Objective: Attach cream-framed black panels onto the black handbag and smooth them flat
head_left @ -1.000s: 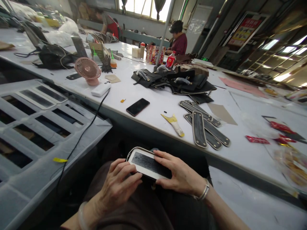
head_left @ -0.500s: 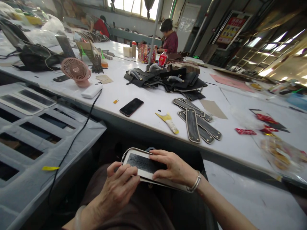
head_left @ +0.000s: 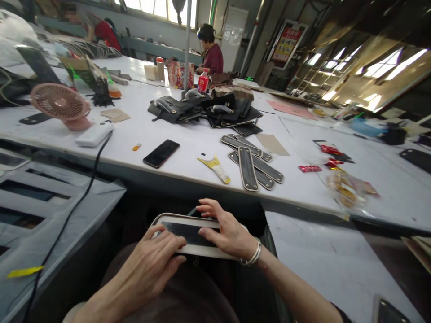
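Note:
On my lap lies a long bag piece [head_left: 193,232], with a black middle, a wide off-white border and a rounded left end. A thin raised rim runs round its far edge. My left hand [head_left: 156,258] grips its left part, fingers bent over the top and thumb by the near edge. Across the right part, my right hand [head_left: 230,233] is open, its thumb on the black middle and its spread fingers over the far edge. The underside of the piece is hidden, and so is its right end.
On the white table [head_left: 188,172] lie a phone [head_left: 161,153], a yellow-handled scraper [head_left: 215,168], stacked black straps [head_left: 248,168] and black bag parts [head_left: 205,110]. A pink fan [head_left: 62,105] stands left, its white block trailing a black cable [head_left: 81,202]. Another person [head_left: 213,54] sits behind.
My right fingers have lifted from the panel's top and spread over its far edge. My left fingers have stretched out more on the panel. The whole view has swung to the right.

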Motion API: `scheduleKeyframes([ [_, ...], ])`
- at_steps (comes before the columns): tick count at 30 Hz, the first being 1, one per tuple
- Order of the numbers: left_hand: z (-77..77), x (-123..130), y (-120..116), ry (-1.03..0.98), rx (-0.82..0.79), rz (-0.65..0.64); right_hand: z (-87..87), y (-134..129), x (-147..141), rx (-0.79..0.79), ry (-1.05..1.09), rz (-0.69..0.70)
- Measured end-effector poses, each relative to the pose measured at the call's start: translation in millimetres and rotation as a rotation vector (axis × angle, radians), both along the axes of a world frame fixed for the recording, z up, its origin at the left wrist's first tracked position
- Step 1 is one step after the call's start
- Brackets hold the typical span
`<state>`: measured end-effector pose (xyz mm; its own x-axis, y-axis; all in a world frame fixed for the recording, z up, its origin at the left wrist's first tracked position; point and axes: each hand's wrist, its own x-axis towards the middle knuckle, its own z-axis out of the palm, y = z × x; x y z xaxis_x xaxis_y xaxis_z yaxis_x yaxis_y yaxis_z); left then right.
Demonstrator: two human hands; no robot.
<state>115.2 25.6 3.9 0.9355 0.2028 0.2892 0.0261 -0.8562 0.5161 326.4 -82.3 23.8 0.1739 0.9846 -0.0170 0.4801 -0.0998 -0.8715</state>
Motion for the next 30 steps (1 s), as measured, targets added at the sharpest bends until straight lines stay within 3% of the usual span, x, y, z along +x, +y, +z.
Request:
scheduleKeyframes([
  [4,9.8,25.6,6.6,0.083,0.158,-0.143,-13.9,-24.6,38.0,0.077,0.33,-0.416],
  [6,16.1,41.8,5.3,0.116,0.185,-0.193,-35.7,-45.4,53.9,0.042,0.382,-0.62],
  [9,24.4,65.2,-2.4,0.111,0.176,-0.289,-79.2,-73.2,54.2,-0.059,0.459,-0.76],
  [12,25.9,84.5,-14.2,0.096,0.161,-0.397,-116.1,-82.3,26.9,-0.104,0.6,-0.695],
  [14,23.1,93.6,-21.2,0.112,0.153,-0.433,-130.4,-77.7,6.4,-0.084,0.691,-0.606],
  [18,16.3,99.6,-24.8,0.126,0.185,-0.482,-141.9,-62.4,-10.1,0.001,0.84,-0.515],
  [24,15.0,98.2,-17.8,0.13,0.252,-0.558,-159.9,-60.5,-3.2,0.142,1.087,-0.575],
  [30,20.7,103.8,-22.9,0.281,0.276,-0.573,-173.6,-54.8,-7.8,0.247,1.431,-0.626],
])
